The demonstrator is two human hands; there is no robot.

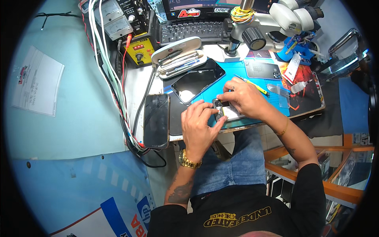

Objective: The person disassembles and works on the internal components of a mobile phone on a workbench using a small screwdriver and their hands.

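Observation:
At the front edge of the blue mat, an opened phone [233,112] lies sideways, its dark end with small metallic parts facing left and a silver area beside it. My left hand [200,123] closes on that dark end, thumb at the lower corner and fingers along the left side. From the right, my right hand [246,98] reaches over the phone with thumb and fingertips pinched at its upper corner; the palm covers part of the body. Behind lies a black phone [199,81] with a glossy, reflecting face.
A dark-screened phone [156,120] lies left of my left hand, beside hanging cables [114,87]. A pen case with tools [181,63], a keyboard [191,31] and a microscope [254,37] stand behind. A yellow-handled knife [258,87], phone back [263,70] and small bottle [301,86] lie rightward.

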